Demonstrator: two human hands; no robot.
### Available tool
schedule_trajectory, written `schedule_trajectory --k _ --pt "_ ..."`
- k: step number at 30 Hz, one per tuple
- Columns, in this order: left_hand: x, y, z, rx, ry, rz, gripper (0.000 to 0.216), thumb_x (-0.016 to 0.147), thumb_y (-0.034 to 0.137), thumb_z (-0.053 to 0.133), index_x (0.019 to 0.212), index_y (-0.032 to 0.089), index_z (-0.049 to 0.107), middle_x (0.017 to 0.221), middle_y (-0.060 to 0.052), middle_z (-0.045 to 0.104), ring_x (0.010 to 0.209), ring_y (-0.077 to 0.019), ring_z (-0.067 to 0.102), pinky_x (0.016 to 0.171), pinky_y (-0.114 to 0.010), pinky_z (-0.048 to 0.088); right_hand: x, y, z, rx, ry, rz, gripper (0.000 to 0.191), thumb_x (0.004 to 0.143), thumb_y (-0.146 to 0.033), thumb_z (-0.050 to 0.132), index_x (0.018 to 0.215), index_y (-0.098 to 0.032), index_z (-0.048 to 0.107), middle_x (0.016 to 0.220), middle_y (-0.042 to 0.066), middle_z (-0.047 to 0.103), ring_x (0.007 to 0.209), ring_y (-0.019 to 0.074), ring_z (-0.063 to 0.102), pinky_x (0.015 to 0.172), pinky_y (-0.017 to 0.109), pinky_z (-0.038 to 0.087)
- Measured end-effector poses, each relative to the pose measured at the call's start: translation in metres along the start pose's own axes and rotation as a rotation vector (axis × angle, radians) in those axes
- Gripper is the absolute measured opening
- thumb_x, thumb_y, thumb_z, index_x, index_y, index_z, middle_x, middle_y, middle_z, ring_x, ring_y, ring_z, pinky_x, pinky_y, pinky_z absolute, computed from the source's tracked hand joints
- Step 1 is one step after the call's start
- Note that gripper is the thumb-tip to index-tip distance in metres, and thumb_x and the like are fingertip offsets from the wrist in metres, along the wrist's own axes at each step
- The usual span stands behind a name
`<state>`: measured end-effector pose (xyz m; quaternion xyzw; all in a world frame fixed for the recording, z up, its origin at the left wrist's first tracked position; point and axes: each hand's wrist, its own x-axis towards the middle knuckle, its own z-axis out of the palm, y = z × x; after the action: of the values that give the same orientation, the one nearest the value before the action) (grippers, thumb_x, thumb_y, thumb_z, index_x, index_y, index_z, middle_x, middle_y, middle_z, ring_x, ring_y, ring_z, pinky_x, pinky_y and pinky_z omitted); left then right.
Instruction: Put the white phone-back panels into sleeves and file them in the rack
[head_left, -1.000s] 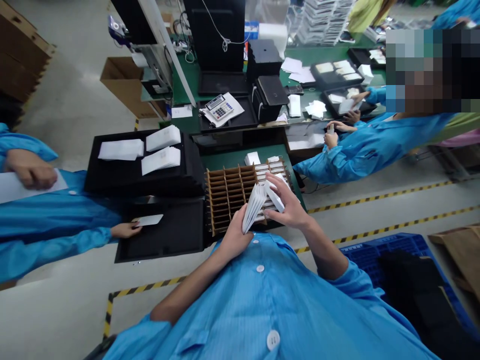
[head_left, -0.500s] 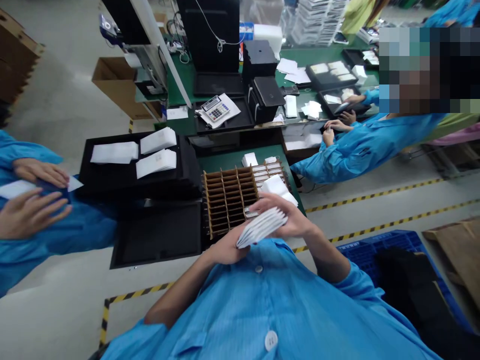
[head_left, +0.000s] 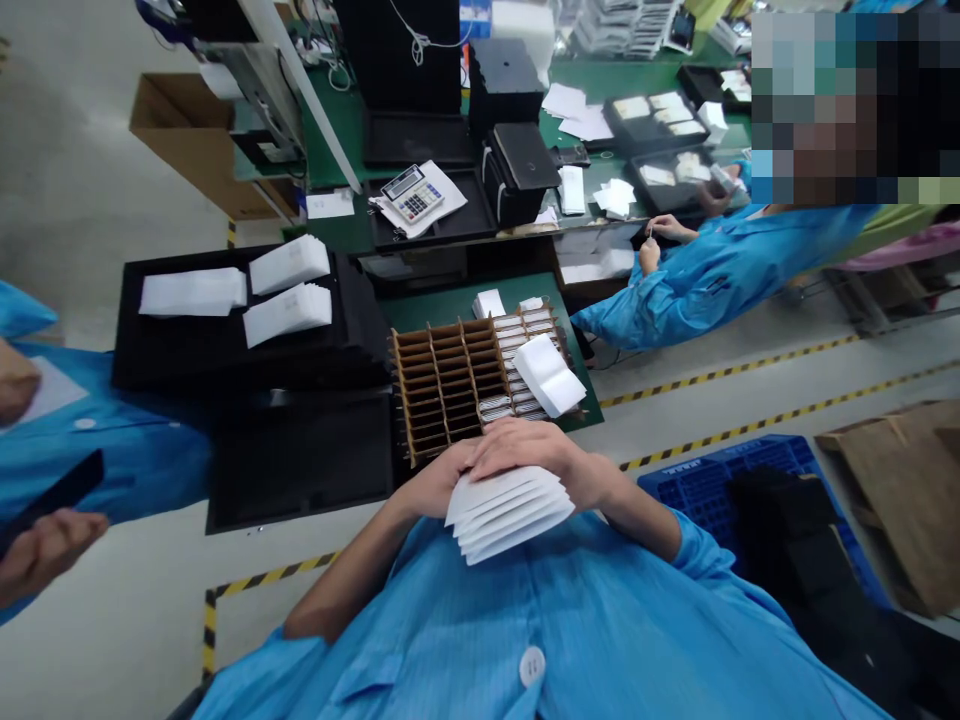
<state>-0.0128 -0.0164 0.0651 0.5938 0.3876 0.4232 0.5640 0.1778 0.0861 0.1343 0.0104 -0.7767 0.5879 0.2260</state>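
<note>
Close to my chest, both hands hold a fanned bundle of white paper sleeves (head_left: 510, 515). My left hand (head_left: 431, 482) grips its left end, with most of the fingers hidden. Across the top lies my right hand (head_left: 536, 447), fingers bent over the bundle's far edge and overlapping the left hand. Just beyond them sits a brown cardboard divider grid (head_left: 442, 375). Its left columns look bare, while white packets (head_left: 517, 330) fill slots on the right. A folded white stack (head_left: 549, 375) rests on top of the grid's right side.
Left of the grid, black trays (head_left: 187, 350) carry several white paper stacks (head_left: 289, 260). A calculator (head_left: 416, 195) lies on papers behind. One co-worker's hand (head_left: 52, 550) holds a dark flat object at far left; another co-worker's sleeve (head_left: 675, 290) is at right. A blue pallet (head_left: 675, 490) stands right.
The bundle has tipped down toward my chest and its sleeves fan toward me. My right hand has moved left over its top. The left co-worker's hands have come apart.
</note>
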Motion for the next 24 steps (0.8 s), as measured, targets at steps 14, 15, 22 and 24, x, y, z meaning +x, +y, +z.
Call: schedule_trajectory --k 14,15,22,24 --pt "0.002 -0.002 0.005 0.105 -0.018 0.001 0.033 0.099 0.044 0.067 0.124 0.028 0.08 0.133 -0.012 0.074 0.129 -0.0337 0.068 0.111 -0.052 0.054 -0.02 0.017 0.008 -0.122 0.163 -0.018 0.028 0.098 -0.048 0.074 0.115 -0.026 0.078 0.104 0.006 0.084 0.095 0.0252 0.081 0.093 0.039 0.062" --pt "0.0 -0.006 0.006 0.156 0.049 -0.005 0.033 0.098 0.042 0.069 0.125 0.027 0.08 0.131 -0.013 0.075 0.123 -0.0321 0.07 0.107 -0.05 0.056 -0.026 0.023 0.009 -0.146 0.19 0.012 0.027 0.097 -0.046 0.076 0.114 -0.026 0.078 0.104 0.007 0.084 0.095 0.0251 0.08 0.091 0.039 0.062" --pt "-0.02 -0.048 0.019 0.418 0.26 0.029 0.022 0.098 0.033 0.067 0.113 0.026 0.082 0.105 -0.01 0.082 0.095 -0.0233 0.075 0.087 -0.039 0.06 -0.066 0.069 0.016 -0.293 0.237 0.192 0.017 0.098 -0.037 0.073 0.105 -0.023 0.079 0.091 0.007 0.081 0.085 0.023 0.072 0.077 0.037 0.06" --pt "-0.015 -0.057 0.013 0.425 0.239 -0.008 0.023 0.101 0.031 0.062 0.111 0.025 0.082 0.108 -0.009 0.081 0.097 -0.022 0.076 0.087 -0.035 0.06 -0.068 0.079 0.008 -0.406 0.198 0.219 0.015 0.097 -0.033 0.071 0.105 -0.023 0.08 0.092 0.006 0.081 0.084 0.0234 0.069 0.078 0.038 0.058"
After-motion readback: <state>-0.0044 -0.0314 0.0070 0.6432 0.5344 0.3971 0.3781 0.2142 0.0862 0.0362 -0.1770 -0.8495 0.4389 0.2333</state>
